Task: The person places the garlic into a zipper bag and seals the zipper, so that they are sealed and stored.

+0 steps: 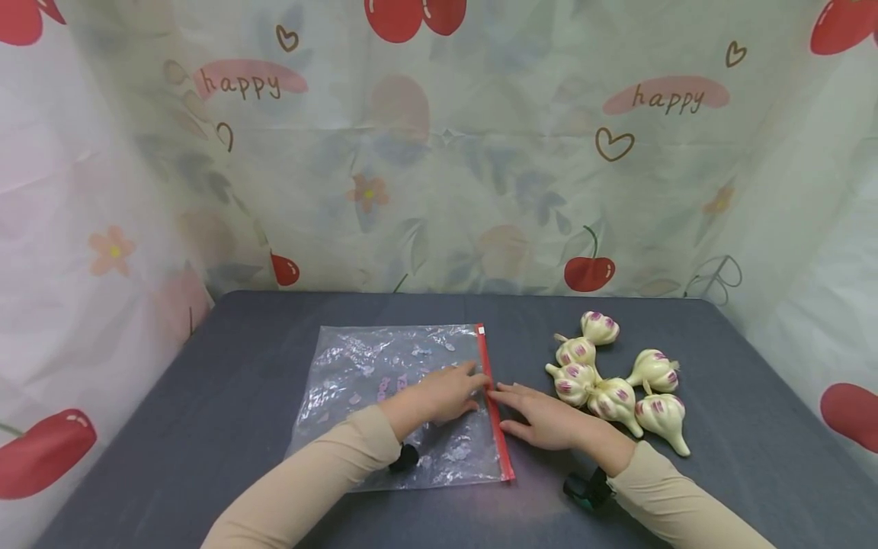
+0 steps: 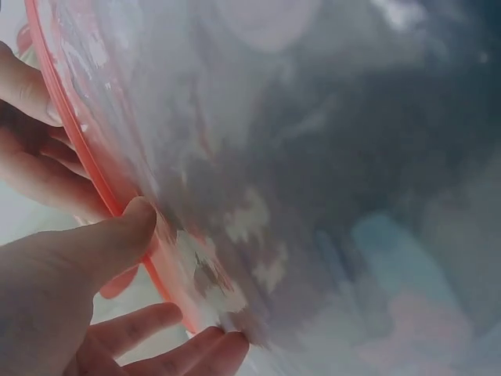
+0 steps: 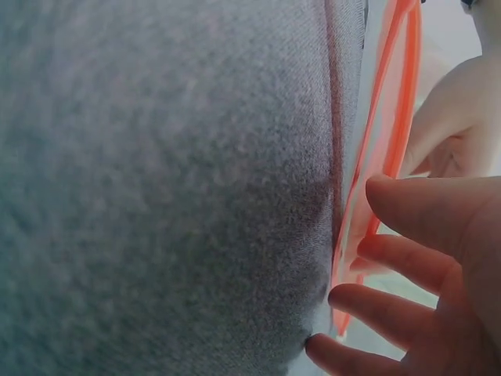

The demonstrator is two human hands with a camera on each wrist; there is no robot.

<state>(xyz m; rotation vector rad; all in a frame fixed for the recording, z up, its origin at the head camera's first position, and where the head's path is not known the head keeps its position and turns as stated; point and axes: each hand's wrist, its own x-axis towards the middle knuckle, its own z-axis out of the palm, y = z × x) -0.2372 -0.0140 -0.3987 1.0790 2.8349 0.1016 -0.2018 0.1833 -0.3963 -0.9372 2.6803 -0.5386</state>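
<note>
A clear plastic zip bag (image 1: 384,366) lies flat on the dark grey table, its red zip strip (image 1: 506,456) facing right. My left hand (image 1: 446,393) reaches over the bag to the strip. In the left wrist view its thumb (image 2: 139,219) covers part of the strip and fingertips touch the film; the index finger is partly hidden, so I cannot tell whether it pinches the edge. From the other side comes my right hand (image 1: 545,419), thumb and fingers spread at the strip. In the right wrist view the red edge (image 3: 403,117) bows up between both hands.
Several garlic bulbs (image 1: 613,400) with purple streaks lie in a cluster right of the bag, some close behind my right wrist. A printed cloth curtain (image 1: 446,175) stands behind the table (image 1: 226,366) and along both sides.
</note>
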